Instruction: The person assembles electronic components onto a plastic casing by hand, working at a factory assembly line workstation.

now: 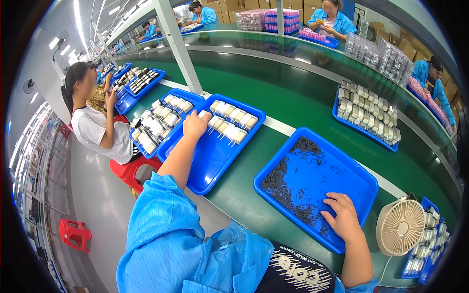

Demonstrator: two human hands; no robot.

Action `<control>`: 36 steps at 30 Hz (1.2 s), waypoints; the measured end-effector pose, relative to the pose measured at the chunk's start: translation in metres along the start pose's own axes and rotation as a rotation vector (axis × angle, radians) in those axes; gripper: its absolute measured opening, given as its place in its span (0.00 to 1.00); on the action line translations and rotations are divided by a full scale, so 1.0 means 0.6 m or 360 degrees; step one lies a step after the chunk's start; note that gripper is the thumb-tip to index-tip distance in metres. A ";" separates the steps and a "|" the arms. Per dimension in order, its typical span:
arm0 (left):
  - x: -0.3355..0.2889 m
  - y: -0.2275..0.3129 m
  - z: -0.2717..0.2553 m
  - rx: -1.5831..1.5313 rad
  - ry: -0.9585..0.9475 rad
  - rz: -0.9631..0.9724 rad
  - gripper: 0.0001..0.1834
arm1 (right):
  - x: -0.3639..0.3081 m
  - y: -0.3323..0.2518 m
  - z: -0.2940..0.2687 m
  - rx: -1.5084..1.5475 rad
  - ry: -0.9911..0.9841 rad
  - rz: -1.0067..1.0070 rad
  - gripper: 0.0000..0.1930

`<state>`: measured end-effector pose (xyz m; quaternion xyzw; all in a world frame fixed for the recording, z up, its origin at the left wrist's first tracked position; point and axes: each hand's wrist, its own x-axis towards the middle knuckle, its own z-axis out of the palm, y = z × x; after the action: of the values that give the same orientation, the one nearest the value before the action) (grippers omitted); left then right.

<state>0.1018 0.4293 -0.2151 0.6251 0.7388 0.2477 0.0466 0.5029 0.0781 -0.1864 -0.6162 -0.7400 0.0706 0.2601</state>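
Note:
My left hand (195, 126) reaches out to a blue tray (202, 166) and is closed on a white plug adapter (203, 115) at its left end. Rows of similar adapters (229, 129) with thin metal prongs lie in the far part of that tray. My right hand (343, 215) rests over another blue tray (317, 132) on the right, open, its fingers bent and apart. Small black strip-like pieces (276, 183) are heaped along that tray's left side, and several lie scattered near my fingertips.
A beige fan (400, 227) stands right of my right hand, beside trays of wrapped adapters (427, 239). Across the green conveyor belt (273, 107) sits a tray of adapters (369, 112). A seated co-worker (97, 112) is at the left; a metal post (178, 49) rises near my left hand.

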 end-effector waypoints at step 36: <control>0.049 -0.207 -0.181 0.0748 -0.0058 0.0027 0.26 | 0.010 -0.007 0.000 0.0093 0.0008 0.0137 0.17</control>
<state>-0.0577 0.4117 -0.1659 0.6293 0.7698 0.0580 -0.0890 0.4987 0.0827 -0.1832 -0.6398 -0.7098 0.1019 0.2764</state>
